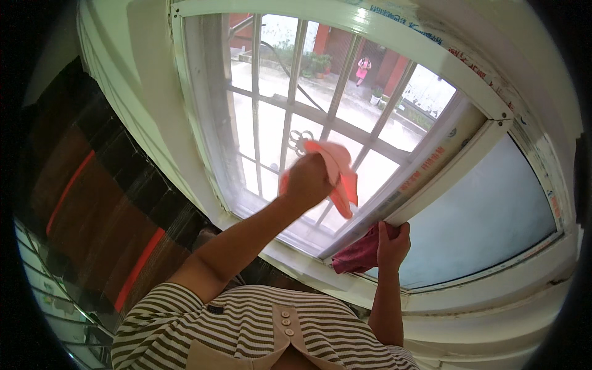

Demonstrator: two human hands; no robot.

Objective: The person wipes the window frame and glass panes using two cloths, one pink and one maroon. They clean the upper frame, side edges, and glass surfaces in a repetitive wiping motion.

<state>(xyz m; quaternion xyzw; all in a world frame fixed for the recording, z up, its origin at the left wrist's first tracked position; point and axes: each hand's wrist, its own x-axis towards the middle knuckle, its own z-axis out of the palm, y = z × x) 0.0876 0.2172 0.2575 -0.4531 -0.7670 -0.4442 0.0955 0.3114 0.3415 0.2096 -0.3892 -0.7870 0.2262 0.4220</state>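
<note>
My left hand [306, 180] is closed around a salmon-pink cloth [341, 176] in front of the barred window [259, 126]. One end of the cloth hangs down past my fingers, and its upper edge is a little blurred. I cannot tell whether the cloth touches the glass. Lower and to the right, my right hand [393, 246] grips a dark red cloth [357, 251] at the lower end of the white upright frame bar [453, 171]. My thumb and fingers rest up against that bar, and the red cloth spreads out to the left over the bottom frame.
Right of the bar is a frosted sliding pane [475, 216]. White metal bars with a flower-shaped ornament [301, 142] stand beyond the window. Outside, a person in pink [362, 69] is on the paved ground. Dark panelling with red strips [139, 268] lies at left.
</note>
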